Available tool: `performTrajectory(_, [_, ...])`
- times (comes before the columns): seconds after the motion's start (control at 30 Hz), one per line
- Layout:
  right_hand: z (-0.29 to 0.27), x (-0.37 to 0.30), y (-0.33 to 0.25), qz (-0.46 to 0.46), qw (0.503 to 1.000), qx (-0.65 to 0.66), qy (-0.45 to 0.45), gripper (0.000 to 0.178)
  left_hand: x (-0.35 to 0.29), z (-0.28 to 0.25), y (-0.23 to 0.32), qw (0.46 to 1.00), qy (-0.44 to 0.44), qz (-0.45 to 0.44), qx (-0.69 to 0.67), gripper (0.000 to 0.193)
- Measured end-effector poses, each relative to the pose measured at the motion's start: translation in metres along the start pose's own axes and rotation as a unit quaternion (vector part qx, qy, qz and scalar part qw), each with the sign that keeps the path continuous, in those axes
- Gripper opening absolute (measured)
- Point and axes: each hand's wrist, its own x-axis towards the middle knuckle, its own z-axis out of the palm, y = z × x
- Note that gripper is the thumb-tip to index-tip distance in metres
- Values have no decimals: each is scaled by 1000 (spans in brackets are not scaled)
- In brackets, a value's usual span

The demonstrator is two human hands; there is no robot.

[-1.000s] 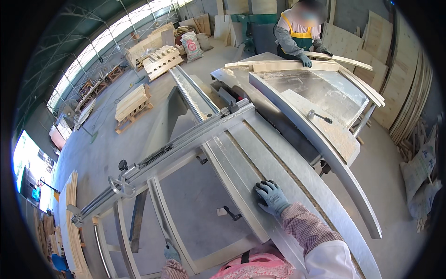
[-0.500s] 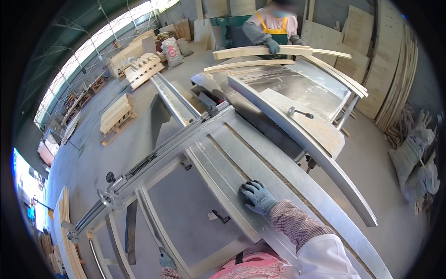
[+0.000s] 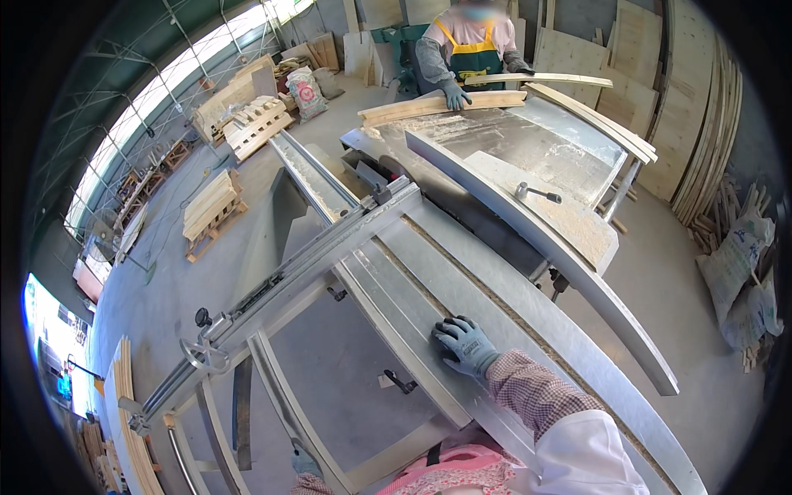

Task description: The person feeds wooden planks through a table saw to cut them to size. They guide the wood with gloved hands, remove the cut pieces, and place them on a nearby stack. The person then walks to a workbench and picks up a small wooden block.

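My right hand (image 3: 467, 348), in a grey-blue work glove with dark fingertips, lies palm down on the ridged metal sliding table (image 3: 396, 289) of a large panel saw. Its fingers are spread a little and hold nothing. Low in the picture, my left hand (image 3: 307, 460) wears the same kind of glove. It is beside a curved metal rail (image 3: 285, 404) of the saw's side frame; its fingers are mostly hidden, and whether they grip the rail is unclear. A fence with a metal crossbar (image 3: 305, 247) spans the far end of the sliding table.
Across the saw, a co-worker in a green and yellow apron (image 3: 477, 62) handles wooden strips (image 3: 445, 106) on the dusty saw table (image 3: 503, 132). A long metal fence (image 3: 544, 239) crosses at the right. Stacked wood (image 3: 213, 206), sacks (image 3: 307, 95) and leaning boards (image 3: 693, 107) stand around.
The co-worker has lowered the wooden strips and shifted one to the left on the table, a hand now resting on it. Both my hands have stayed where they were on the saw.
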Motion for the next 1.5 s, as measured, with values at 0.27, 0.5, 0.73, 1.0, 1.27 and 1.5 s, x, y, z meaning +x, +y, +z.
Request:
performTrajectory(0.27, [2,-1,1,-2,1000,2,0,49,-16,-7,17,999,-12,-30,-39,66])
performTrajectory(0.5, [-1,1,-1,2,1000,0,-12,50,-13,-6,9,1000,10,18,-14,67])
performTrajectory(0.73, [4,0,1,-1,1000,3,-3,52,25,11,-30,999,22,13,-20,68])
performTrajectory(1.0, [-1,-1,1,0,1000,-2,-6,50,15,11,-17,1000,23,-5,16,73])
performTrajectory(1.27, [-3,1,-3,-3,1000,3,-4,50,26,14,-33,996,30,-9,-78,73])
performTrajectory(1.5, [0,0,1,-2,1000,5,-2,53,4,4,-7,1000,15,16,-20,68])
